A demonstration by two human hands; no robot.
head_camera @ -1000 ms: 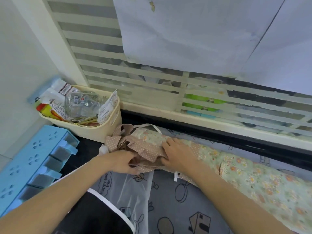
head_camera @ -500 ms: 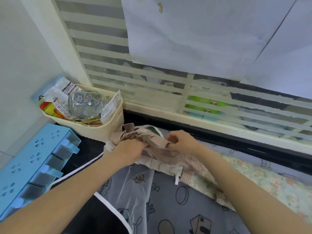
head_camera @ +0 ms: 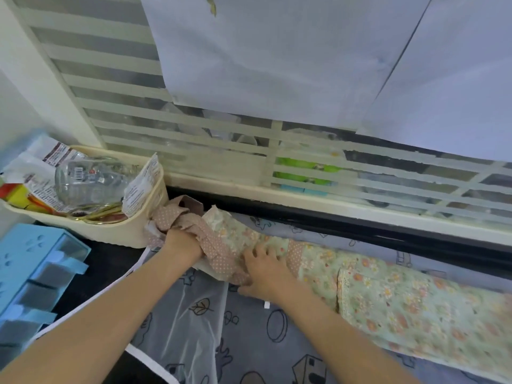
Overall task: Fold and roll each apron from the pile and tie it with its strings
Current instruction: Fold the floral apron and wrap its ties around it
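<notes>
Left hand (head_camera: 184, 242) grips dotted strings (head_camera: 194, 225) beside cream basket (head_camera: 130, 231), right hand (head_camera: 263, 268) flat on rolled apron (head_camera: 388, 295), blue organizer (head_camera: 30, 273) left

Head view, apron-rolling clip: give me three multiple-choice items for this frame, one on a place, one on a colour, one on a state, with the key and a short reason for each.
1. Where is the cream basket?
A. left of the floral apron
B. on top of the apron
C. right of both hands

2. What colour is the dotted strap?
A. navy
B. pinkish brown with white dots
C. bright yellow

3. What is the left hand doing?
A. lying flat on the blue rack
B. hanging idle
C. gripping the bunched strap

Key: 1 A, the basket stands at the left end of the floral apron. 2 B, its dots show by the hands. 3 C, its fingers curl into the fabric, while the right hand presses the roll with spread fingers.
</notes>
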